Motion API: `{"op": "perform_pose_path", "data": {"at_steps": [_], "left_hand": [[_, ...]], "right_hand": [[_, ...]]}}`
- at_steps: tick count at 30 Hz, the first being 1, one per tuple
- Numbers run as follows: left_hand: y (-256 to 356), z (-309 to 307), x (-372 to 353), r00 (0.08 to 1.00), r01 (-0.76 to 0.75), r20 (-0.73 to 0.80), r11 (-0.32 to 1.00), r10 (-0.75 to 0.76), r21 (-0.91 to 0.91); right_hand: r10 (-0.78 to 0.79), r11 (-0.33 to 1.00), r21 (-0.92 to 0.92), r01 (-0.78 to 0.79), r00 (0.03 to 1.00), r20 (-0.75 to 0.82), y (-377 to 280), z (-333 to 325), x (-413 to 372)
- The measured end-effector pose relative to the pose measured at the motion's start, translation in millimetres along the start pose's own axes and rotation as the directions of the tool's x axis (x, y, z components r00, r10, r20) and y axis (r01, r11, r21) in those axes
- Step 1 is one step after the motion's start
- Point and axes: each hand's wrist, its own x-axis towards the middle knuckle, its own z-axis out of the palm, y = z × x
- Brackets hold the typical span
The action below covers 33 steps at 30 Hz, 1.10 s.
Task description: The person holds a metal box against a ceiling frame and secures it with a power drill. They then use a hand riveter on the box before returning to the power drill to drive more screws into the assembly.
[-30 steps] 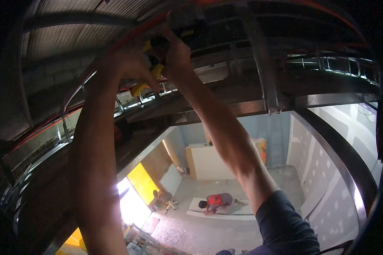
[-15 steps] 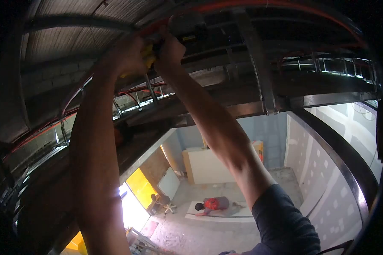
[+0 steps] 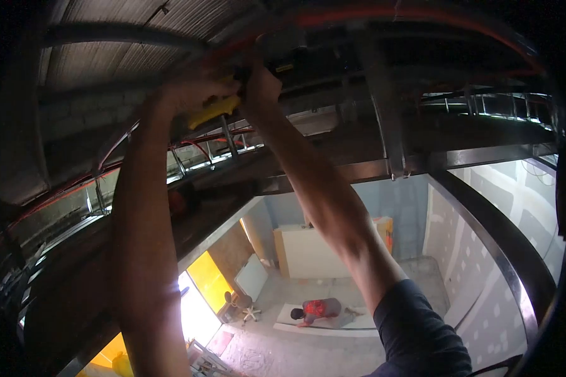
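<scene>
Both my arms reach up into the dark ceiling space. My right hand (image 3: pixel 262 86) is wrapped round the dark handle of a yellow-and-black power tool (image 3: pixel 214 113). From the left, my left hand (image 3: pixel 192 93) bends over the same tool with its fingers against the top of the yellow part. The yellow part sticks out below my left fingers; shadow hides the tool's far end. Just above my hands runs a red-orange beam (image 3: pixel 333 17).
A metal post (image 3: pixel 383 107) hangs right of my hands, and a dark beam (image 3: pixel 490 232) crosses lower right. Red pipes run behind. Far below, a person (image 3: pixel 317 309) crouches over a white board (image 3: pixel 352 322) on the concrete floor, with more panels (image 3: pixel 314 251) against the wall.
My left hand has shifted a little left on the tool, and more of the yellow part shows beneath it. The view has tilted slightly, so the room sits lower.
</scene>
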Motion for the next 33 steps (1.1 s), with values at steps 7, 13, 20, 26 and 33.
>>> {"op": "perform_pose_path", "data": {"at_steps": [7,13,20,26,33], "left_hand": [[-37,30,15,0.896,-0.131,-0.365,0.935,0.254,0.329],[-60,42,33,0.857,-0.23,-0.422,0.952,0.297,0.203],[-34,45,5,0.855,-0.132,-0.469,0.968,0.221,0.214],[-58,40,22,0.837,-0.194,-0.458,0.945,0.3,0.265],[-56,32,24,0.802,-0.236,-0.505,0.946,0.318,0.221]], "right_hand": [[0.294,0.953,0.009,-0.301,0.934,0.202,-13,-23,-14],[0.31,0.933,-0.279,-0.227,0.902,0.299,-67,-98,-86],[0.251,0.967,-0.088,-0.237,0.942,0.222,-1,-67,-77],[0.208,0.949,0.144,-0.279,0.902,0.377,10,-26,-49],[0.125,0.886,0.337,-0.319,0.864,0.488,2,-16,-53]]}}
